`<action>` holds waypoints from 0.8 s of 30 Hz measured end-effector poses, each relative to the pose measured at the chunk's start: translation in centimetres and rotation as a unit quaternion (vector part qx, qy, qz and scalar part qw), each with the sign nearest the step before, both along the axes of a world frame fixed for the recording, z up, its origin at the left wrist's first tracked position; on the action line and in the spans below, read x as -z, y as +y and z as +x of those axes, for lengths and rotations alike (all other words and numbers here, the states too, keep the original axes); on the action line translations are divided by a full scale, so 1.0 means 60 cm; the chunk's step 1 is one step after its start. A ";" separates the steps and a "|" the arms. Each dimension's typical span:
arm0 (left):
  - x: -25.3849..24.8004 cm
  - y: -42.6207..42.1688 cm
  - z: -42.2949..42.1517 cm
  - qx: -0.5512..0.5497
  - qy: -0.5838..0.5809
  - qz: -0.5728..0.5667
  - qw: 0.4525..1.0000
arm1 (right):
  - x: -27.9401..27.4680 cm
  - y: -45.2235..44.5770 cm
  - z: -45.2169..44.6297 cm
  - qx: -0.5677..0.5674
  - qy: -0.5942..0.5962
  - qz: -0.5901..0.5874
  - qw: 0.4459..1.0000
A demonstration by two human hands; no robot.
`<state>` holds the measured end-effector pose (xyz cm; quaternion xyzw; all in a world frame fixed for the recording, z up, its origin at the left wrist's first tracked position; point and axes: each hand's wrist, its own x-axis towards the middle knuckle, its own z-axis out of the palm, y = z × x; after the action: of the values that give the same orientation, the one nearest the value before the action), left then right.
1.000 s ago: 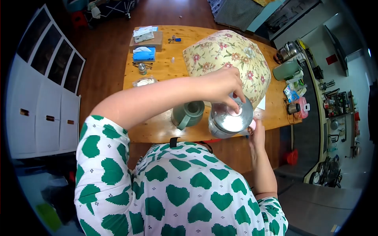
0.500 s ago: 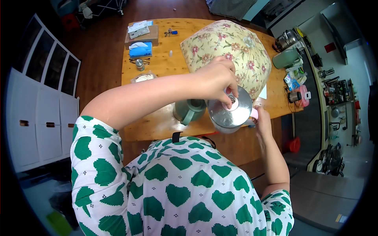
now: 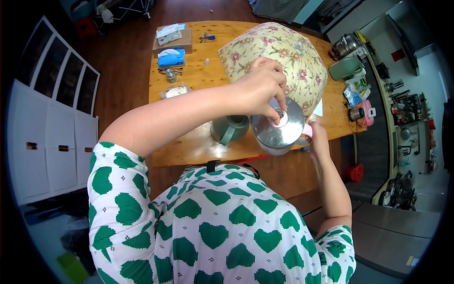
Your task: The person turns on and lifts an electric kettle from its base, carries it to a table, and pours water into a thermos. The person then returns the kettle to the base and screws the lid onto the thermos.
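1. Metal pot (image 3: pixel 275 150) stands close to the near edge of the surface (image 3: pixel 201 78), right of its middle; whether it rests there or is raised a little cannot be told.
2. Compared with the frame a second ago, the pink handle (image 3: pixel 308 130) has swung from slanting toward the near edge to pointing more nearly at the right edge. Less of the pot's side shows below the lid (image 3: pixel 270 133), and the gap to the green jug (image 3: pixel 230 128) looks narrower. The jug and the floral cover (image 3: pixel 276 52) keep their places on the surface.
3. The pot's long axis runs roughly upright, its lid facing up. The pink handle sticks out sideways toward the right edge.
4. The left hand (image 3: pixel 265 86) reaches over from the left edge with thumb and fingertips pinched at the lid's central knob, the other fingers curled.
5. The right hand (image 3: pixel 319 137) is curled around the pink handle at the near edge; some of its fingers are hidden.
6. The green jug stands just left of the pot, its own handle toward the near edge. The floral cover spreads behind both hands toward the far edge, and a blue tissue pack (image 3: pixel 171 59) lies near the far-left corner.
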<state>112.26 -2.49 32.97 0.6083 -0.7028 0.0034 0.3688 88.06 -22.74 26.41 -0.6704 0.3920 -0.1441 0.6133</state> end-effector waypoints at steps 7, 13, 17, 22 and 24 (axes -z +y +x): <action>0.004 0.005 -0.004 0.001 -0.002 0.011 1.000 | -0.002 -0.002 0.000 -0.011 0.013 0.002 1.000; 0.012 0.000 -0.005 -0.006 -0.006 0.017 1.000 | 0.002 -0.005 -0.002 -0.020 0.012 -0.011 1.000; 0.014 0.000 -0.005 -0.014 -0.011 0.013 1.000 | 0.000 -0.002 0.001 -0.015 0.011 -0.005 1.000; 0.009 -0.001 -0.004 -0.010 -0.031 0.013 0.999 | 0.004 -0.008 0.001 -0.020 0.015 -0.021 0.999; 0.007 -0.002 -0.004 -0.008 -0.054 -0.001 0.998 | 0.004 -0.008 0.001 -0.022 0.015 -0.023 0.999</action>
<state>112.04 -2.59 32.54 0.6128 -0.7168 0.0399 0.3304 88.15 -23.24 26.19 -0.6947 0.3824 -0.1292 0.5953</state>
